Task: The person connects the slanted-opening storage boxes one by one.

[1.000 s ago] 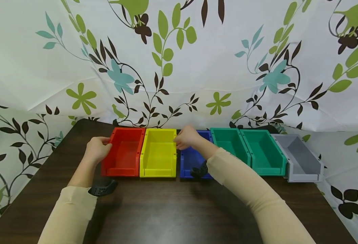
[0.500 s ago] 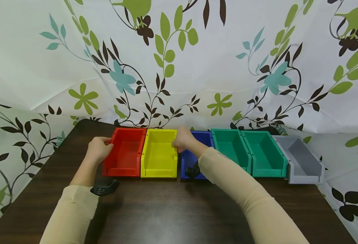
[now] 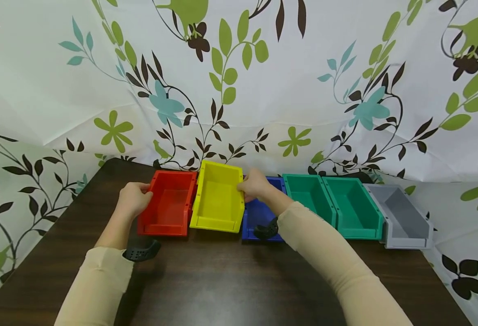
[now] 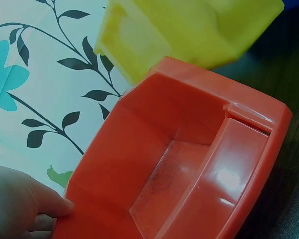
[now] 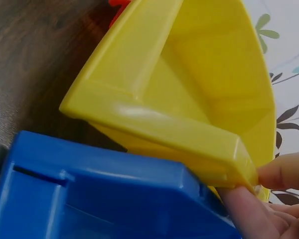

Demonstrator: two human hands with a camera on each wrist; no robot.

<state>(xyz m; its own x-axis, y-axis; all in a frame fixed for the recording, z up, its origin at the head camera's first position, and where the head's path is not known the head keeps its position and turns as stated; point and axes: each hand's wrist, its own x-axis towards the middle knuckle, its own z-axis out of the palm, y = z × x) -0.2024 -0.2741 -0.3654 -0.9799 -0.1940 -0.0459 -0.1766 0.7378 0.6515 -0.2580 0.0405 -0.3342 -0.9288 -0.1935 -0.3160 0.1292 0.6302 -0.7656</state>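
My right hand (image 3: 257, 184) pinches the right side wall of a yellow storage bin (image 3: 217, 199) between thumb and fingers. The bin sits tilted and higher than its neighbours; in the right wrist view its underside stands above the rim of the blue bin (image 5: 114, 174). At the left, my left hand (image 3: 132, 199) grips the left wall of a red storage bin (image 3: 167, 203), thumb over the rim. In the left wrist view, the thumb (image 4: 55, 201) lies at the red bin's edge, and the yellow bin (image 4: 189, 35) rises beyond it. Both bins' insides show nothing in them.
To the right of the blue bin, two green bins (image 3: 353, 208) and a grey bin (image 3: 402, 217) continue the row. All stand on a dark wooden table (image 3: 222, 285), close to a leaf-patterned cloth (image 3: 287, 90) behind. A black wrist camera (image 3: 142, 250) sits at my left wrist.
The yellow bin has come up out of the row and tilted, its right side held by my right hand. My left hand stays at the red bin.
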